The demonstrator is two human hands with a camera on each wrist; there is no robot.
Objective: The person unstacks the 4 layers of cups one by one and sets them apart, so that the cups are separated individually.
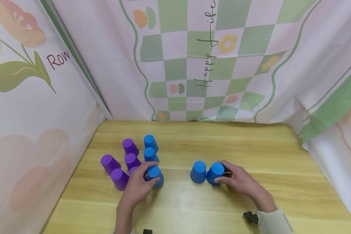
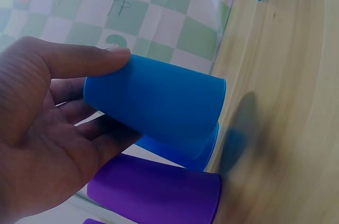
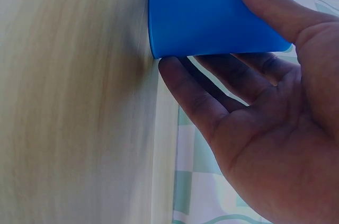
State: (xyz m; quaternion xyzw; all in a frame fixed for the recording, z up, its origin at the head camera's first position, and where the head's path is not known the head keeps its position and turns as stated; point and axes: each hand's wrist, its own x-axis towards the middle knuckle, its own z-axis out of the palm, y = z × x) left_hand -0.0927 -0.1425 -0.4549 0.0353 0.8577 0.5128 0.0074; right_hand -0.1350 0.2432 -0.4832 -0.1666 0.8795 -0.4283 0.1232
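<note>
My left hand (image 1: 136, 187) holds an upside-down blue cup (image 1: 154, 171) by its sides, thumb on the near side and fingers behind. In the left wrist view this blue cup (image 2: 164, 102) has its rim close over the table, beside its shadow. My right hand (image 1: 241, 180) grips another upside-down blue cup (image 1: 215, 171) at the right. The right wrist view has the thumb across that blue cup (image 3: 206, 17), with one fingertip low near its rim. Close to its left stands a further blue cup (image 1: 198, 172), also upside down.
Two blue cups (image 1: 150, 154) stand in line behind the left-hand cup. Several upside-down purple cups (image 1: 120, 179) are grouped at the left, one partly hidden by my left hand. The wooden table (image 1: 193, 208) meets patterned curtains (image 1: 175, 71) at the back and sides.
</note>
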